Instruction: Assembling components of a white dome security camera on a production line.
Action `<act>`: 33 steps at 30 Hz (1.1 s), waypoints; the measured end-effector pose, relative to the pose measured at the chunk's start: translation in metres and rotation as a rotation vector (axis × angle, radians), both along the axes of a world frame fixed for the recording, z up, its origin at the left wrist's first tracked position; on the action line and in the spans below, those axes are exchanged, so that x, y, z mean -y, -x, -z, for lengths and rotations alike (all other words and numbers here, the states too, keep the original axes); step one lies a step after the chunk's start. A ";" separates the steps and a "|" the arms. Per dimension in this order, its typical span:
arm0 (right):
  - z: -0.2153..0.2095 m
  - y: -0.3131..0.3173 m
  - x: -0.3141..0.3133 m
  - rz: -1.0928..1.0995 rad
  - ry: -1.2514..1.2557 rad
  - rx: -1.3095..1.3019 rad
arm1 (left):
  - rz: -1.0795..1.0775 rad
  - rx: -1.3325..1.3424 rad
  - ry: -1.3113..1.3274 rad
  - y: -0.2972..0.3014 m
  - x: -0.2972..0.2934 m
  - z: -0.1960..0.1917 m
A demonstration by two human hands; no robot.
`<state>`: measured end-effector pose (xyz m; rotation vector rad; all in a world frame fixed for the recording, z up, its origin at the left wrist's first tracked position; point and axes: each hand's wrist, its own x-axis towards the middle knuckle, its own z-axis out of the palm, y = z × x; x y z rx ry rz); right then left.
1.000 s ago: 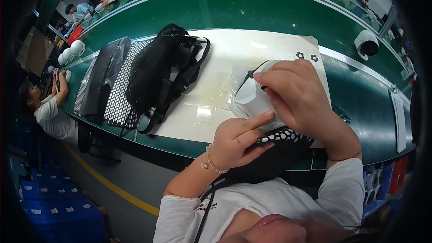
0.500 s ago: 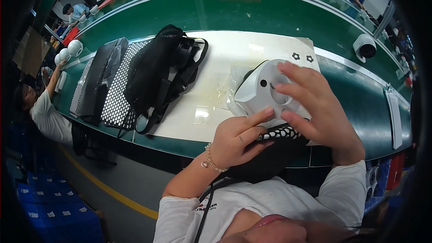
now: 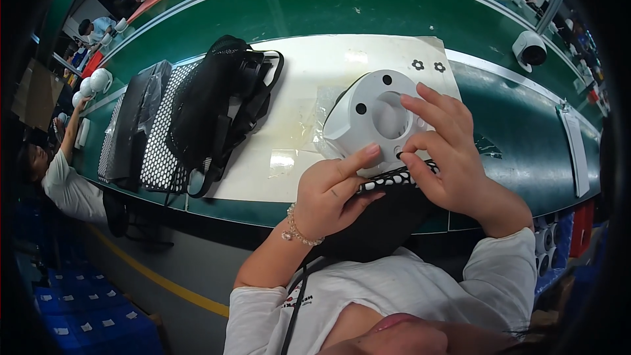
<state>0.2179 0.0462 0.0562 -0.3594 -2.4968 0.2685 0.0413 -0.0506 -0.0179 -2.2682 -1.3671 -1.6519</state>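
Observation:
A white plastic housing [image 3: 345, 130] with a round hollow in its middle rests on the pale board in front of me. Two black round pads [image 3: 361, 109] sit on its rim. My right hand [image 3: 450, 158] is at the housing's near right side, thumb and index finger pinching a small black pad [image 3: 399, 154] at a round recess. My left hand [image 3: 325, 198] grips a black sheet with white round holes [image 3: 394, 179] along the housing's near edge. Its index finger reaches out against the housing. The sheet's far end is partly hidden by my right hand.
A pale board [image 3: 302, 79] lies on the green bench, with two small black flower-shaped pieces [image 3: 418, 65]. Left stand a black mesh bag [image 3: 213, 105] and perforated sheets [image 3: 161, 131]. A white camera-like unit [image 3: 530, 50] stands far right. A co-worker [image 3: 72, 187] reaches toward white round units at left.
My right hand has come down from over the hollow to the near right rim, its fingers now pinched on the pad. The housing has turned, and a second black pad shows.

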 end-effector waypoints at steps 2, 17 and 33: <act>0.001 0.001 0.000 -0.004 0.012 -0.038 | 0.004 0.010 0.009 0.000 0.001 0.000; -0.012 -0.014 0.002 -0.108 -0.028 0.075 | -0.031 0.039 0.043 -0.003 0.003 0.001; 0.005 -0.011 -0.043 -0.048 0.410 -0.099 | -0.065 0.047 0.045 -0.004 0.003 0.002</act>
